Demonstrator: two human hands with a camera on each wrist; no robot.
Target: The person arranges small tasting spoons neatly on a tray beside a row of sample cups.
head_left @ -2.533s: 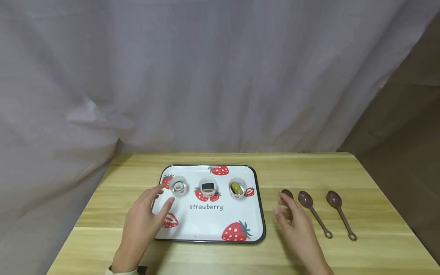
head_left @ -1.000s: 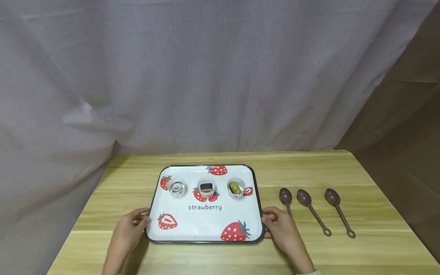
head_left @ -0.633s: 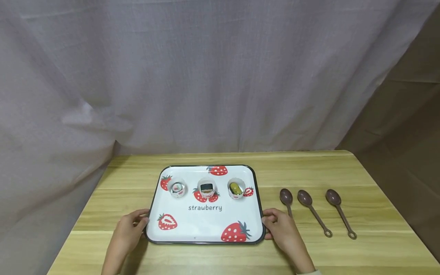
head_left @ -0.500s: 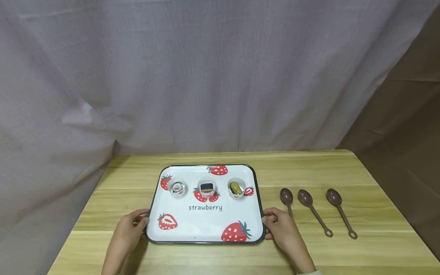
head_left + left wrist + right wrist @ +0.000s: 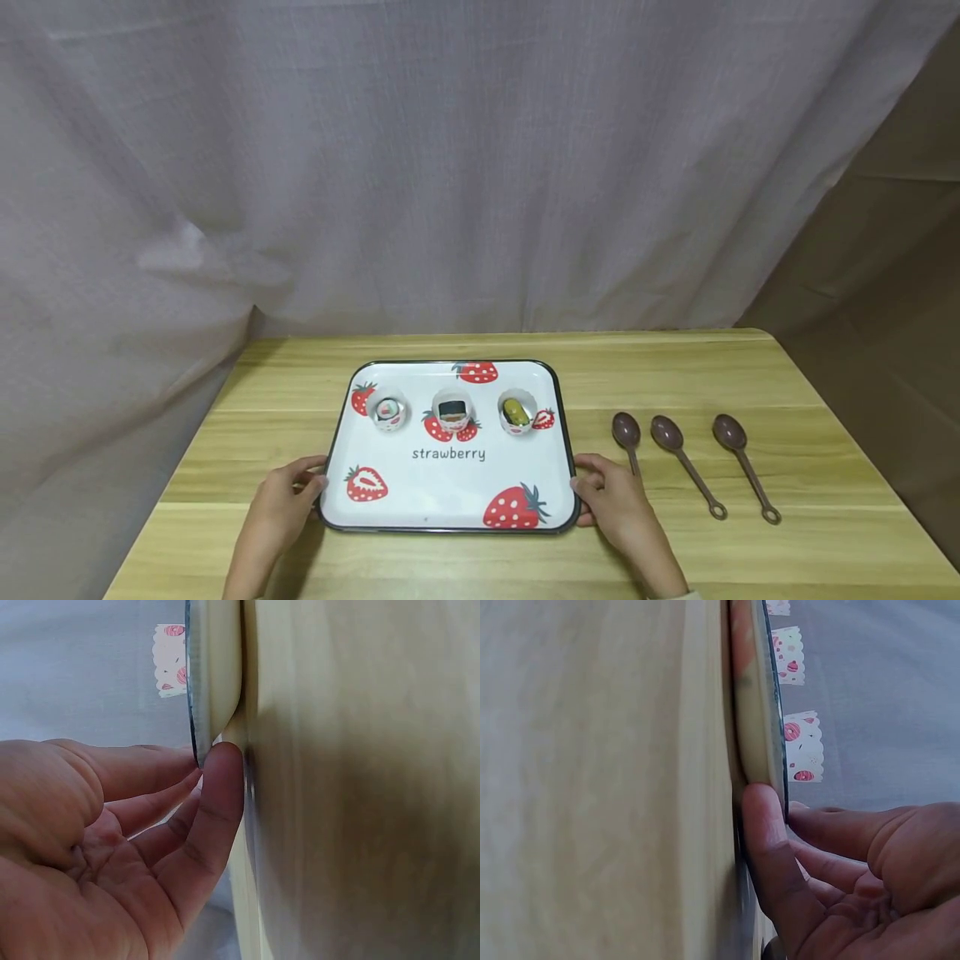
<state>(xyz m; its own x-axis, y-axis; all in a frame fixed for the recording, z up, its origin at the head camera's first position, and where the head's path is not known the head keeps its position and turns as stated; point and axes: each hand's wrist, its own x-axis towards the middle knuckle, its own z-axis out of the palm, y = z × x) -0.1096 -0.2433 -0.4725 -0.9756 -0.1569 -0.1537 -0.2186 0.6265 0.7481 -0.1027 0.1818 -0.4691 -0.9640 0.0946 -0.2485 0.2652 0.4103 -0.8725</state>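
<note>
A white, dark-rimmed tray (image 5: 427, 496) printed with strawberries and the word "strawberry" lies on the wooden table. My left hand (image 5: 276, 504) pinches its left rim near the front corner; my right hand (image 5: 617, 507) pinches the right rim opposite. Both wrist views show the thumb at the rim and a finger (image 5: 217, 799) tucked beneath the edge. Three scalloped paper cups stand in a row on the tray. They contain a small sushi-roll-like piece (image 5: 387, 408), a black-and-white piece with brown below (image 5: 452, 409), and a yellow-green oval piece (image 5: 515, 412).
Three brown spoons lie right of the tray: a left one (image 5: 626, 429) partly behind my right hand, a middle one (image 5: 667, 433) and a right one (image 5: 730, 432). A grey curtain (image 5: 480, 167) hangs behind the table (image 5: 637, 367).
Since the oldest frame, my left hand has moved from over the tray to its left rim. My right hand has moved left from the spoons to the right rim. Both grips then stay put.
</note>
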